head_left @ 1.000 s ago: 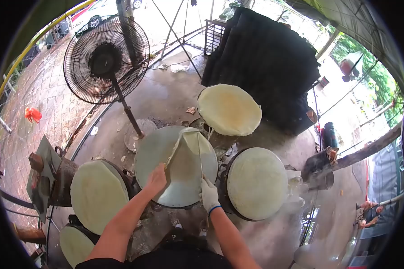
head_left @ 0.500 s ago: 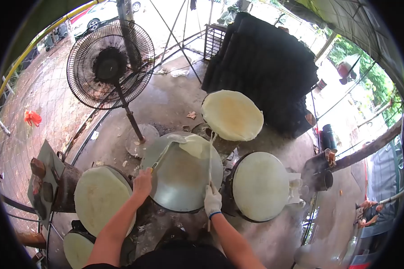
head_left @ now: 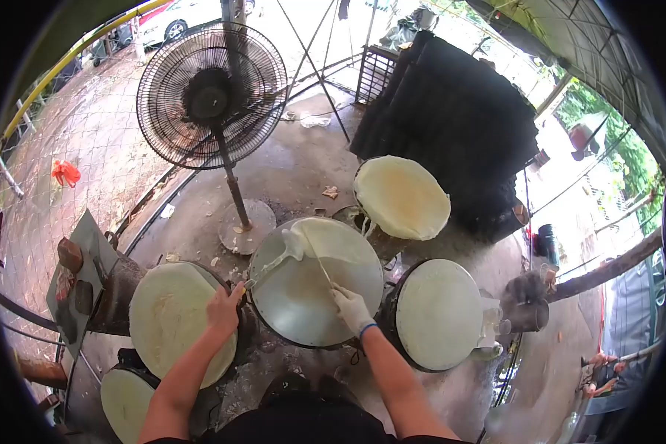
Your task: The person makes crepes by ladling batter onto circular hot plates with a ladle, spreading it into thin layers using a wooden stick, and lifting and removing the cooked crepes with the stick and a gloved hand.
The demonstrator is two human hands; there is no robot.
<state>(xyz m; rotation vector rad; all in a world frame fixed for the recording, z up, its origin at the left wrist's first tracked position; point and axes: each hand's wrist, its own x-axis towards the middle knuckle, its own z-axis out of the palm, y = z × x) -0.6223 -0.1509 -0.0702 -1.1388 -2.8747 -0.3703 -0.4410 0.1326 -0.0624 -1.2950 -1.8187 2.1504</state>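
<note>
My bare left hand is closed at the left edge of the round metal griddle, pinching a small handle or the end of a pale strip. That pale strip of batter or sheet stretches up to the griddle's top. My gloved right hand grips a thin stick, which slants up and left across the griddle. A thin pale layer covers the griddle's upper part. Pale round sheets cover the left griddle and the right griddle.
A standing fan is at the upper left. Beyond the griddles are a pale round sheet on a stand and a large black stack. A dark pipe steams at right. A person is at far right.
My left hand has moved left and down from the griddle's middle, stretching the pale strip. The stick has tilted to the left. The whole view has shifted slightly.
</note>
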